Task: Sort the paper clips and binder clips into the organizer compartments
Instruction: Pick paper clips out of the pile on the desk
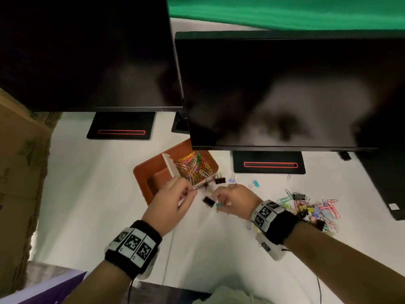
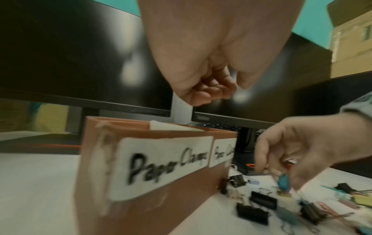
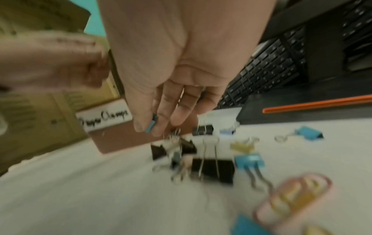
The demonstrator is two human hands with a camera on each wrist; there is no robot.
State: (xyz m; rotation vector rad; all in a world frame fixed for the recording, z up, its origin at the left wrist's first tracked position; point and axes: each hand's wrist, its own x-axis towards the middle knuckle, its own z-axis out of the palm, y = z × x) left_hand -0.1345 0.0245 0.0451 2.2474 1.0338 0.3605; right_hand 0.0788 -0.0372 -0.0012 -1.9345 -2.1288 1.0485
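Teal binder clip (image 3: pixel 151 125) pinched by right hand (image 3: pixel 181 66).

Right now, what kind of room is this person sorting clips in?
Most likely an office desk. Two dark computer monitors stand on a white desk, a black keyboard lies behind them, and a brown organizer labelled for paper clips holds stationery. The green backdrop hints at a recording setup.

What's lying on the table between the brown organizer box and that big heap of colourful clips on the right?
Loose binder clips, mostly black plus a light blue one, lie scattered between the organizer and the heap. The right hand hovers there too. The head view shows it best.
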